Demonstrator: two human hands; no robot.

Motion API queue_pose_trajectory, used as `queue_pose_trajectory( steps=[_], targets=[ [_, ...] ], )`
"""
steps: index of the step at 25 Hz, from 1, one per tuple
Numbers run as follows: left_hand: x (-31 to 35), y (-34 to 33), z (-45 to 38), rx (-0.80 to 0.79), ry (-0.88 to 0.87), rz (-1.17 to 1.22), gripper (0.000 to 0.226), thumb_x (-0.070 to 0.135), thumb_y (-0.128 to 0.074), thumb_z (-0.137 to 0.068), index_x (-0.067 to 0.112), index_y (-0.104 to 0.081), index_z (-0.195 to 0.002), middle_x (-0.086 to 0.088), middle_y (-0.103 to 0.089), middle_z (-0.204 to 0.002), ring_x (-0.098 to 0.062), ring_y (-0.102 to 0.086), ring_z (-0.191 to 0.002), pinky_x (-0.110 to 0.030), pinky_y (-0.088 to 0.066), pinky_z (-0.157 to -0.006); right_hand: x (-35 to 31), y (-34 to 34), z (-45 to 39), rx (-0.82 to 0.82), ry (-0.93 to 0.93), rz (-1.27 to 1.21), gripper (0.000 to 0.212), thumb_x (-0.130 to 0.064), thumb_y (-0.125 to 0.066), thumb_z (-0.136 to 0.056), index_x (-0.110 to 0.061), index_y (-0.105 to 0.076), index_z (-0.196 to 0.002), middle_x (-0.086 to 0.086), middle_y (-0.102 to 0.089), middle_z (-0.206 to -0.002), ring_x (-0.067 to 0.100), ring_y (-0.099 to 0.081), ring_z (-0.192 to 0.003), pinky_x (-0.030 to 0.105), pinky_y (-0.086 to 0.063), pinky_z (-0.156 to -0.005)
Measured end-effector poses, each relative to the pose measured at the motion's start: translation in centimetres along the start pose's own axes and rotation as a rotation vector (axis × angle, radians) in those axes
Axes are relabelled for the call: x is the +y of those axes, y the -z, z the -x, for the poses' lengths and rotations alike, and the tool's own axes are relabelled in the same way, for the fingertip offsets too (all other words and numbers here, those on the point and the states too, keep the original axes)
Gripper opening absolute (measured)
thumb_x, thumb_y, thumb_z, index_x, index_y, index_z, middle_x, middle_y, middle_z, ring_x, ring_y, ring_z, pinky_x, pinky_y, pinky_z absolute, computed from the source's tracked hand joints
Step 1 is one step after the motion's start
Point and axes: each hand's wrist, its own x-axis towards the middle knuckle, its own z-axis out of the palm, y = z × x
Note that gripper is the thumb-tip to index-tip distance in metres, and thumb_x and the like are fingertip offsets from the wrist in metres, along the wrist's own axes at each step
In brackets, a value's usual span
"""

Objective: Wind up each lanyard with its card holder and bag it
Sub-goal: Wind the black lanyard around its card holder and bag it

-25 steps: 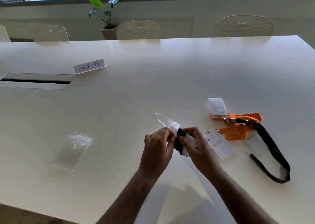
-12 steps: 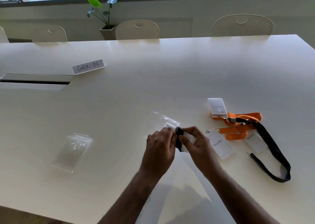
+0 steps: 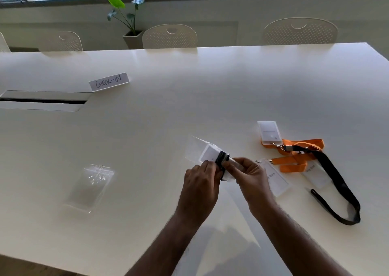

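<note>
White and wide, the table point(image 3: 189, 99) sits by a window with chairs behind it. Near its front edge two hands are working a card holder point(image 3: 209, 154), wound round with a black lanyard point(image 3: 222, 160), into a clear bag point(image 3: 195, 149). About half the card looks to be inside already.

To do this well, hold the bag mouth open and push the bundle in straight, so the wound strap does not slip loose or catch on the edge.

The left hand point(image 3: 201, 183) has its fingers curled, pinching the bag's edge beside the bundle. The right hand point(image 3: 250, 178) pinches the bundle's back end between thumb and fingers.

To the right lie more card holders with an orange lanyard point(image 3: 299, 162) and a loose black lanyard point(image 3: 336, 183), not yet wound. Another bag point(image 3: 90, 185) lies well off to the left
</note>
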Motion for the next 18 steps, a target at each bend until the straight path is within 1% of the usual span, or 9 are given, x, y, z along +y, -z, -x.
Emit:
queue_pose_trajectory(
  steps=[2, 4, 5, 7, 9, 12, 14, 18],
  targets=[
    [0.0, 0.2, -0.2, 0.027, -0.046, -0.012, 0.01, 0.024, -0.056, -0.107, 0.016, -0.063, -0.105, 0.001, -0.067, -0.096, -0.019, -0.062, -0.082, -0.036, -0.051, -0.078, 0.3, -0.1, -0.1, -0.003, -0.02, 0.062, 0.005, -0.017, -0.08, -0.091, -0.016, -0.082, -0.095, 0.001, -0.08, -0.081, 0.003, -0.066, -0.063, 0.019, -0.05, -0.053],
    [-0.1, 0.3, -0.4, 0.045, -0.077, -0.022, 0.01, 0.024, -0.056, -0.107, 0.016, -0.062, -0.104, 0.002, -0.065, -0.094, -0.019, -0.061, -0.081, -0.036, -0.05, -0.077, 0.4, -0.1, -0.2, 0.004, -0.026, 0.079, 0.008, -0.011, -0.078, -0.093, -0.014, -0.082, -0.1, 0.003, -0.081, -0.085, 0.007, -0.067, -0.066, 0.023, -0.052, -0.054],
    [-0.1, 0.4, -0.4, 0.045, -0.076, -0.021, 0.011, 0.024, -0.055, -0.108, 0.016, -0.061, -0.103, 0.002, -0.064, -0.094, -0.019, -0.06, -0.08, -0.037, -0.051, -0.077, 0.3, -0.1, -0.3, 0.001, -0.029, 0.07, 0.01, -0.011, -0.078, -0.093, -0.015, -0.082, -0.101, 0.004, -0.082, -0.087, 0.009, -0.068, -0.067, 0.024, -0.053, -0.055],
    [-0.1, 0.3, -0.3, 0.04, -0.06, -0.021, 0.012, 0.024, -0.055, -0.108, 0.015, -0.062, -0.103, 0.001, -0.065, -0.095, -0.02, -0.061, -0.08, -0.04, -0.052, -0.077, -0.1, -0.2, -0.2, -0.004, -0.04, 0.012, 0.009, -0.019, -0.079, -0.09, -0.018, -0.083, -0.099, 0.006, -0.082, -0.088, 0.011, -0.068, -0.068, 0.024, -0.054, -0.055],
    [-0.1, 0.0, -0.1, 0.033, -0.04, -0.019, 0.013, 0.024, -0.055, -0.108, 0.014, -0.062, -0.105, -0.001, -0.066, -0.096, -0.021, -0.062, -0.081, -0.041, -0.053, -0.078, -0.5, -0.4, -0.1, 0.019, -0.056, -0.07, 0.015, -0.029, -0.079, -0.083, -0.021, -0.083, -0.096, 0.006, -0.081, -0.086, 0.012, -0.065, -0.066, 0.025, -0.053, -0.055],
    [0.0, -0.1, 0.0, 0.027, -0.03, 0.015, 0.017, 0.027, -0.052, -0.109, 0.015, -0.061, -0.102, 0.0, -0.065, -0.094, -0.02, -0.061, -0.08, -0.041, -0.052, -0.079, -0.6, -0.7, -0.1, 0.044, -0.063, -0.095, 0.026, -0.031, -0.077, -0.081, -0.015, -0.081, -0.101, 0.005, -0.081, -0.086, 0.012, -0.066, -0.068, 0.028, -0.053, -0.059],
    [-0.2, 0.0, 0.0, 0.061, -0.042, 0.023, 0.015, 0.027, -0.053, -0.109, 0.017, -0.06, -0.101, 0.003, -0.065, -0.094, -0.018, -0.061, -0.079, -0.04, -0.052, -0.077, -0.5, -0.9, -0.1, 0.013, -0.06, -0.07, 0.027, -0.027, -0.076, -0.085, -0.011, -0.079, -0.106, 0.005, -0.082, -0.088, 0.011, -0.069, -0.071, 0.028, -0.055, -0.062],
    [-0.7, 0.3, -0.4, 0.124, -0.053, 0.02, 0.013, 0.026, -0.055, -0.109, 0.018, -0.059, -0.098, 0.005, -0.062, -0.092, -0.016, -0.058, -0.076, -0.036, -0.048, -0.075, -0.4, -1.3, -0.3, -0.05, -0.005, 0.008, 0.015, -0.01, -0.072, -0.097, -0.007, -0.079, -0.109, 0.004, -0.081, -0.086, 0.009, -0.069, -0.071, 0.024, -0.056, -0.064]
  ],
)
